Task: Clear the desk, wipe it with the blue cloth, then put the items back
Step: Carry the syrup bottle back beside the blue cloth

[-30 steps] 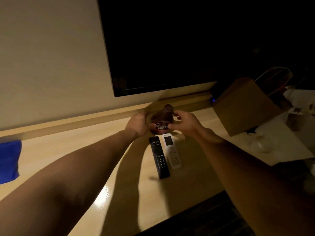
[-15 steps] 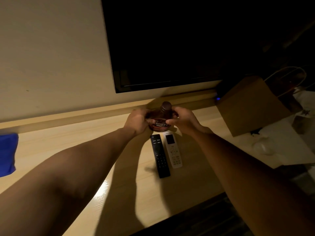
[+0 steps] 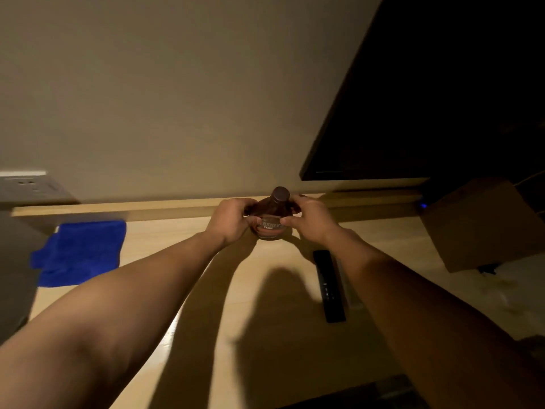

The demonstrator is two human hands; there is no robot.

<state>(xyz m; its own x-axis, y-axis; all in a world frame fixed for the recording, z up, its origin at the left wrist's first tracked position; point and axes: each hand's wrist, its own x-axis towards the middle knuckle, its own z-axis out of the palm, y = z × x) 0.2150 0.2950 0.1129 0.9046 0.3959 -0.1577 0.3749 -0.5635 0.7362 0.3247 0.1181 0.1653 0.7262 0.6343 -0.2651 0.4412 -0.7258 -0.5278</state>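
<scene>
At the far left I see a wall socket [image 3: 26,184]. Below it, the blue cloth [image 3: 81,252] lies bunched at the left end of the tabletop [image 3: 206,320], well apart from my hands.

Toward the middle, my left grip [image 3: 230,221] curls round the left side of the brown syrup bottle [image 3: 272,216], thumb on the label. The bottle is upright, cap on, close to the raised ledge at the back. I cannot tell if its base rests on the tabletop or sits just above it. My right grip [image 3: 309,222] grasps the bottle's other side, fingers bent at the shoulder and thumb on the label.

Right of that, a black remote [image 3: 328,284] lies lengthwise on the tabletop, near the bottle. A pale remote [image 3: 351,296] sits just beside it, mostly hidden by my right forearm. Farther right stands a brown paper bag [image 3: 483,222], with a dark screen [image 3: 442,98] on the wall above.
</scene>
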